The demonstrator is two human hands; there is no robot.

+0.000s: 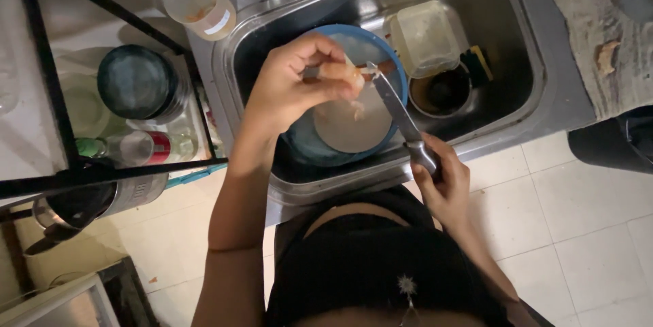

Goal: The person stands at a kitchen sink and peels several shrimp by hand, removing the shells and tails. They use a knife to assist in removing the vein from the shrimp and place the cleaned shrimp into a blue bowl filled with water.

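Note:
My left hand [292, 85] is closed around a small pale piece of food [342, 73], held over a blue bowl [398, 72] in the steel sink [524, 62]. Gripping a knife [398, 109] by its metal handle, my right hand [443, 181] keeps the blade angled up with its tip touching the food. Inside the blue bowl lies a pale round plate or lid [350, 130]. Fingers hide part of the food.
A clear plastic container [425, 38] and a dark round cup [441, 90] with a yellow-green sponge [481, 63] sit in the sink. A plastic cup [201, 4] stands by the tap. A black-framed rack [47, 75] at left holds jars and bottles. White tiled floor lies below.

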